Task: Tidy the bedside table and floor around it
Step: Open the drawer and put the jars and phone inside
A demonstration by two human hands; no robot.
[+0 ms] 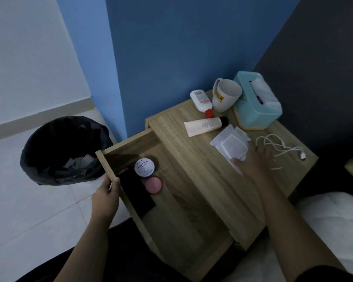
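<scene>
The wooden bedside table (204, 167) has its drawer (128, 145) pulled out to the left. My left hand (106, 197) grips the drawer's front edge. Inside the drawer lie a white round jar (144, 167), a pink round tin (153, 185) and a flat black item (135, 192). My right hand (253, 159) rests on a stack of white sachets (229, 145) on the tabletop, fingers curled over its near edge. Also on top are a cream tube (204, 126), a white bottle with a red cap (202, 102), a white mug (225, 95) and a white cable (281, 147).
A teal tissue box (257, 102) stands at the back right of the table. A bin lined with a black bag (63, 149) sits on the tiled floor left of the drawer, with scraps inside. White bedding (332, 216) lies at the right.
</scene>
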